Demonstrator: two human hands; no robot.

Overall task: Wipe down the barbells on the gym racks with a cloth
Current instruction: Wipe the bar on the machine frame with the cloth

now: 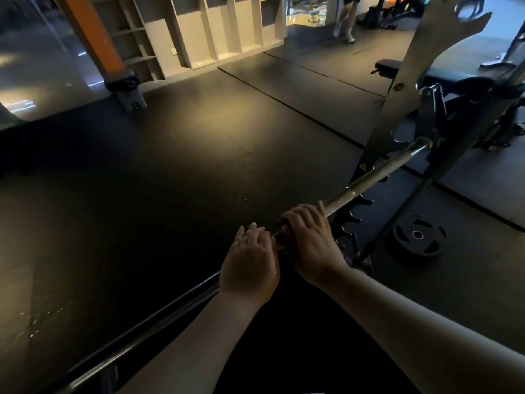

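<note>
Right grip (308,240) clenches a dark cloth (280,223) around the barbell (377,172). Left grip (250,263), fingers straight, rests just beside it.

This is a gym, seen in dim light. A steel barbell (377,172) runs from 7 o'clock up to 2 o'clock, where it sits on a weight rack (426,66) with rows of notched catches (352,217) down its uprights. At 4 o'clock, 1 black weight plate (417,236) lies flat on the floor beside the rack's foot. A padded bench (395,68) stands behind the rack at 2 o'clock. Dark rubber matting (199,137) laid in large tiles covers the floor. An orange column (93,32) stands at 11 o'clock, pale open shelving (227,24) at 12 o'clock, and a person's legs in trainers (345,21) at 1 o'clock.
</note>
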